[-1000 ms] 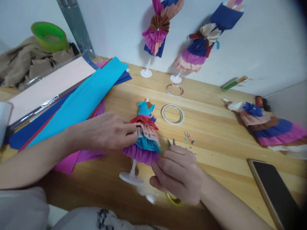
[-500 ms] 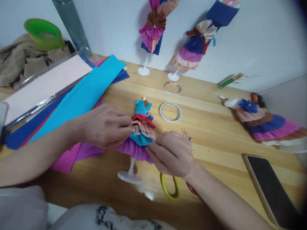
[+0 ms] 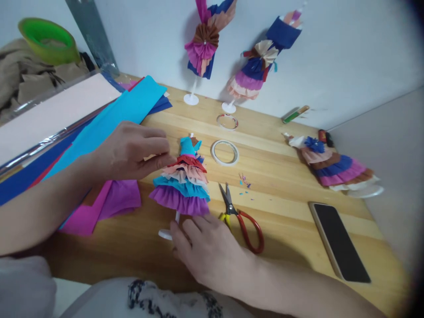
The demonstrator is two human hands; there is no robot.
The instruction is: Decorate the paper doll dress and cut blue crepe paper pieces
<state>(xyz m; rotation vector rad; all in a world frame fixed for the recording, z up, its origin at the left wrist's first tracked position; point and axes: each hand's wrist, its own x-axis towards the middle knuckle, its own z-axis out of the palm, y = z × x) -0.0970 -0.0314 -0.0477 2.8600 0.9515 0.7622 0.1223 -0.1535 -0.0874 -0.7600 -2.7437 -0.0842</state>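
A small dress form in a tiered crepe-paper dress point(image 3: 192, 190) stands on the table, its layers red, peach, white, turquoise and purple. My left hand point(image 3: 132, 148) is beside the upper skirt, thumb tip by the red ruffle, with a gap between thumb and curled fingers. Low at the skirt's hem, my right hand point(image 3: 212, 251) has its fingers closed round the white stand point(image 3: 165, 234), covering part of its pole and base. Scissors point(image 3: 232, 210) with red and yellow handles lie just right of the dress, blades apart and one handle partly behind my right hand.
Folded crepe paper point(image 3: 112, 119) covers the left side. Two tape rolls, a white one point(image 3: 225, 164) and a narrower one point(image 3: 227, 115), lie behind. A phone point(image 3: 341, 243) and another dressed form point(image 3: 338, 165) lie right. Two dressed forms point(image 3: 202, 48) stand by the wall.
My right hand has left the skirt's right edge and moved down and left to the stand. My left hand has drawn back slightly, up and left. The scissors are now uncovered.
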